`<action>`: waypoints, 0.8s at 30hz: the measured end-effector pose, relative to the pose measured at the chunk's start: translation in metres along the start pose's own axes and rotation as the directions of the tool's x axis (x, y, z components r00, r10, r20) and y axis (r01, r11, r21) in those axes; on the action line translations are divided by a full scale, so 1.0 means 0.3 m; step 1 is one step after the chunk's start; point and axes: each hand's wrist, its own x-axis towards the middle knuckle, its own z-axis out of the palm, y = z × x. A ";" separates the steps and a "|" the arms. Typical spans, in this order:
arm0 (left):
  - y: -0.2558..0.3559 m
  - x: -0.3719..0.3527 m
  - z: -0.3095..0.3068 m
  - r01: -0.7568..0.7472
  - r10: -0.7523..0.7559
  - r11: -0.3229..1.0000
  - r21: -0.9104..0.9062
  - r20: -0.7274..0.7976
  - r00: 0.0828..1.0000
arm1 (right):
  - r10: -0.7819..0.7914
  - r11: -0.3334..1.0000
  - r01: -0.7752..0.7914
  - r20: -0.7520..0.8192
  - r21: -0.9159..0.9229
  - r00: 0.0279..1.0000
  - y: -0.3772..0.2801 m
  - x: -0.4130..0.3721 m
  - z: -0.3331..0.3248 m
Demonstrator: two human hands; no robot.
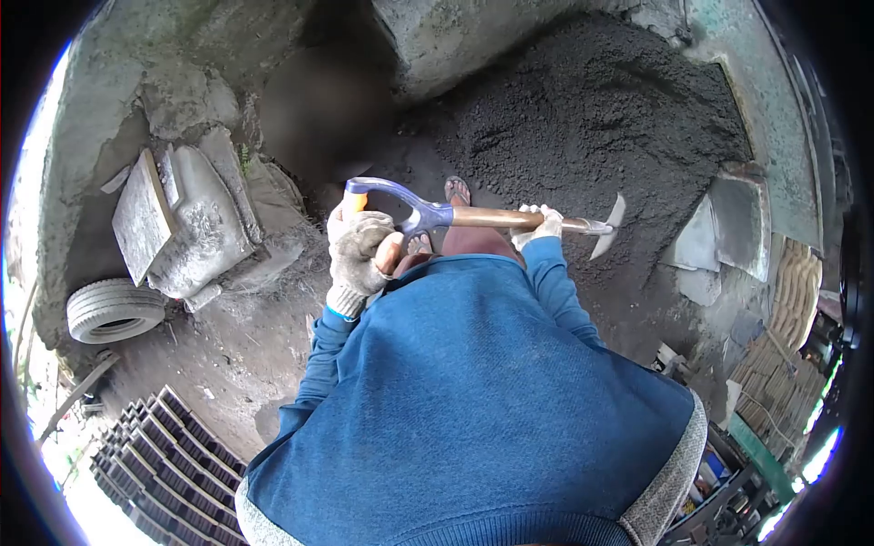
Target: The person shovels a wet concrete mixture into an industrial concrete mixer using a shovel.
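A shovel with a blue D-shaped handle (pixel 428 215) and a wooden shaft (pixel 496 217) lies across the front of my body. My left hand (pixel 358 252), in a worn grey glove with bare skin showing at a digit, is closed at the handle's grip end, where some orange shows. Gloved too, my right hand (pixel 539 226) wraps round the shaft near the metal blade (pixel 608 227). The blade is at the right, seen nearly edge-on, over a dark heap of loose material (pixel 592 127). What the blade carries, if anything, cannot be made out.
Concrete walls (pixel 473 41) border the heap. A tyre (pixel 116 310) and leaning slabs (pixel 196 218) stand at the left. Stacked ridged tiles (pixel 168 464) are at the lower left. Metal sheets (pixel 739 223) and wooden slats (pixel 774 382) are at the right. My sandalled feet show beside the shovel.
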 end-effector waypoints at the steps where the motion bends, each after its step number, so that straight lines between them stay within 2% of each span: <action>1: -0.020 0.019 -0.001 0.021 -0.021 1.000 -0.011 0.008 1.000 | -0.008 1.000 0.008 -0.037 -0.009 0.999 0.009 0.015 0.025; 2: -0.028 0.031 -0.007 0.046 -0.046 0.999 -0.024 0.024 0.999 | -0.016 1.000 0.015 -0.082 -0.018 0.997 0.019 0.005 0.047; 3: -0.021 0.041 -0.027 0.101 -0.099 0.995 -0.016 0.072 0.992 | 0.016 1.000 -0.017 -0.021 -0.027 1.000 0.025 0.007 0.048; 4: -0.025 0.045 -0.041 0.142 -0.135 0.988 -0.054 0.117 0.984 | 0.060 0.998 -0.060 -0.025 -0.015 0.998 0.028 0.017 0.044; 6: -0.010 0.052 -0.089 0.325 -0.289 0.884 -0.335 0.155 0.945 | 0.019 0.999 -0.025 -0.109 -0.046 0.994 0.051 0.027 0.045; 7: -0.001 0.045 -0.121 0.398 -0.355 0.690 -0.604 0.198 0.914 | 0.028 0.995 -0.038 -0.107 -0.088 0.994 0.054 0.017 0.038; 8: -0.102 -0.019 -0.111 0.231 -0.212 0.391 -0.891 0.157 0.965 | 0.012 0.997 -0.022 -0.121 -0.078 0.993 0.062 0.071 0.007; 10: -0.129 -0.069 -0.156 0.189 -0.477 -0.120 -0.975 0.224 0.850 | 0.070 0.990 -0.073 -0.032 -0.118 0.997 0.044 0.096 -0.061; 11: -0.215 -0.120 -0.159 0.152 -0.489 -0.212 -0.965 0.240 0.839 | 0.077 0.990 -0.083 -0.057 -0.114 0.995 0.047 0.088 -0.081; 12: -0.307 -0.210 -0.155 0.189 -0.640 -0.206 -0.960 0.278 0.716 | 0.079 0.986 -0.089 -0.075 -0.140 0.994 0.062 0.071 -0.100; 14: -0.478 -0.433 -0.154 0.415 -0.854 -0.153 -0.897 0.332 0.402 | 0.083 0.976 -0.099 -0.090 -0.196 0.992 0.100 0.048 -0.093; 15: -0.545 -0.567 -0.150 0.517 -0.896 -0.166 -0.840 0.347 0.276 | 0.090 0.978 -0.097 -0.045 -0.187 0.995 0.128 0.048 -0.081; 16: -0.614 -0.725 -0.143 0.594 -0.923 -0.237 -0.769 0.369 0.110 | 0.098 0.979 -0.098 -0.006 -0.177 0.995 0.162 0.042 -0.083; 17: -0.640 -0.877 -0.127 0.632 -0.944 -0.257 -0.731 0.331 -0.001 | 0.106 0.982 -0.100 0.030 -0.161 0.994 0.197 0.036 -0.095; 18: -0.634 -1.028 -0.119 0.620 -0.953 -0.286 -0.731 0.287 -0.101 | 0.111 0.985 -0.101 0.067 -0.139 0.992 0.226 0.052 -0.119; 19: -0.727 -1.287 -0.079 0.557 -0.941 -0.328 -0.763 0.317 -0.119 | 0.151 0.973 -0.120 0.152 -0.197 0.977 0.239 0.160 -0.180; 21: -0.836 -1.764 0.003 0.702 -0.990 -0.140 -0.699 0.122 -0.076 | 0.142 0.967 -0.116 0.103 -0.225 0.984 0.279 0.077 -0.130; 23: -0.821 -1.934 -0.007 0.589 -0.854 -0.473 -0.656 0.177 -0.489 | 0.108 0.968 -0.081 0.106 -0.238 0.988 0.317 0.081 -0.128; 24: -0.793 -1.945 -0.007 0.548 -0.852 -0.449 -0.706 0.153 -0.501 | 0.120 0.973 -0.103 0.069 -0.205 0.990 0.335 0.132 -0.147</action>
